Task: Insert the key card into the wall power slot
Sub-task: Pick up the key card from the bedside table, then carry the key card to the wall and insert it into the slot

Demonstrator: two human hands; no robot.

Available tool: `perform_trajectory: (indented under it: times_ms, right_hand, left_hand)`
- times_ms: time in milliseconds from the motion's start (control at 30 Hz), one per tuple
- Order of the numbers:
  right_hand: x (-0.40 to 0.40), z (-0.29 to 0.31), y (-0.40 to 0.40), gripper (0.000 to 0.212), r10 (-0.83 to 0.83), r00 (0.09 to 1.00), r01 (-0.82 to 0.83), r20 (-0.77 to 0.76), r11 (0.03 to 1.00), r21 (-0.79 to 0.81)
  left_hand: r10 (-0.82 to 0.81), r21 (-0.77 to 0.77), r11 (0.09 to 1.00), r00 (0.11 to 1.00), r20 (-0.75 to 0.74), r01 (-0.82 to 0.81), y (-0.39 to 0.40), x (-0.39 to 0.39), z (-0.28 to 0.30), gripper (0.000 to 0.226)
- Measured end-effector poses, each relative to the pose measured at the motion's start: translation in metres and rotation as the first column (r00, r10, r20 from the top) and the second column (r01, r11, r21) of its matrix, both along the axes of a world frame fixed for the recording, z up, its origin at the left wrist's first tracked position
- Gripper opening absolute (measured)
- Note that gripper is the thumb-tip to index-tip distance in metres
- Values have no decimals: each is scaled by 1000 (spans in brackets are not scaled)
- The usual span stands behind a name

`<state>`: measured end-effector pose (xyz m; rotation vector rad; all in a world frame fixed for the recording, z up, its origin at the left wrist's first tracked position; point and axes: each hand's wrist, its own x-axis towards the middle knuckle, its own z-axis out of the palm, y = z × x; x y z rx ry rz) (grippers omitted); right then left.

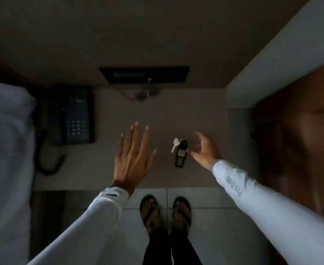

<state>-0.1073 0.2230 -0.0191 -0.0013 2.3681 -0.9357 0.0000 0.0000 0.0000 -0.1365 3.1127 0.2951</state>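
A dark, narrow key card tag [180, 155] with a metal key [175, 144] attached lies on the pale bedside tabletop [119, 104]. My right hand [205, 148] hovers just to its right with fingers curled and apart, blurred, holding nothing. My left hand [133, 155] is spread flat, palm down, over the tabletop left of the tag. A dark wall panel [144, 74] sits on the wall above the table's far edge; its slot is too dim to make out.
A black desk phone [71, 115] with a coiled cord stands at the table's left. A white bed [6, 150] lies further left, a wooden door or wardrobe [300, 131] to the right. A small cabled object [144, 94] rests below the panel. My sandalled feet [165, 213] stand on tile.
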Motion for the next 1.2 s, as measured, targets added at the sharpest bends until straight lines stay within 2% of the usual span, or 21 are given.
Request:
perform_trajectory:
  times_ms: [100,167,267,467,533,633,767,900,1033,1200]
  right_hand:
    - [-5,-34,-9,56,20,998,-22,-61,999,-33]
    - [-8,-49,-16,50,12,993,-17,-116,999,-41]
    - [-13,-54,-20,41,9,995,-17,-95,996,-89]
    - [-22,-35,-16,22,-85,989,110,122,970,-217]
    - [-21,-18,-11,18,-104,984,136,142,961,-242]
    - [-22,23,3,16,-162,977,197,137,934,-298]
    - [-34,99,24,23,-235,970,243,66,910,-336]
    - [-56,197,47,20,-293,954,250,-58,890,-380]
    - [-74,313,78,17,-326,923,213,-203,874,-438]
    - [-72,468,144,22,-386,848,185,-362,857,-480]
  left_hand:
    - [7,25,1000,994,113,-10,1,-8,-53,68]
    - [-28,13,1000,992,127,27,1,-10,-82,67]
    - [-83,-17,996,992,91,85,-2,-10,-104,66]
    - [-107,-28,994,990,95,110,-5,-15,-84,62]
    - [-104,-17,994,992,74,106,-6,-20,-66,58]
    - [-123,3,992,992,33,123,-4,-33,-20,55]
    - [-186,-52,982,969,-163,180,5,-61,61,44]
    - [-242,-89,970,911,-334,226,27,-103,161,46]
    - [-308,-154,951,831,-463,267,57,-140,272,47]
    - [-387,-169,915,676,-627,367,118,-177,416,48]
